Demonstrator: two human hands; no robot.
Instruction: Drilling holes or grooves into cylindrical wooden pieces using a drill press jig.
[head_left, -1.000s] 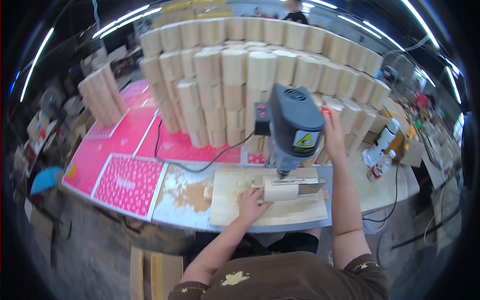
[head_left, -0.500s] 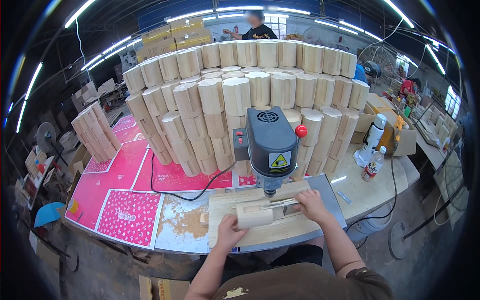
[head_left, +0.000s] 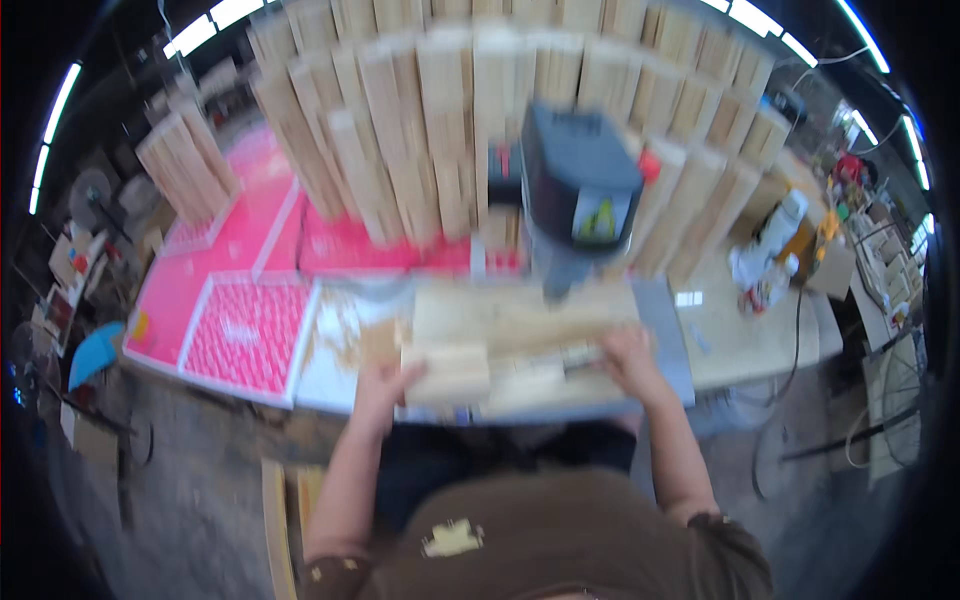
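Note:
My left hand [head_left: 384,388] grips the left end of a pale wooden block [head_left: 447,372], thumb on top, near the front edge of a wooden jig board [head_left: 470,308]. To the block's right, my right hand [head_left: 630,360] is closed on the end of a slim metal clamp [head_left: 570,357] fixed to the jig. Motion blur hides its exact finger hold. Beyond the jig stands a dark grey drill press [head_left: 575,180], its chuck [head_left: 556,282] above the board and apart from both hands.
Tall stacks of grooved wooden blocks [head_left: 445,130] wall off the back. Pink printed sheets [head_left: 245,330] and sawdust [head_left: 375,340] lie at the left. A spray can [head_left: 783,225] and a bottle [head_left: 770,285] stand at the right, near a dark cable [head_left: 790,350].
My view has tipped downward, so everything sits higher in the picture. The block and my left hand have shifted left, away from the clamp. My right hand remains at the clamp.

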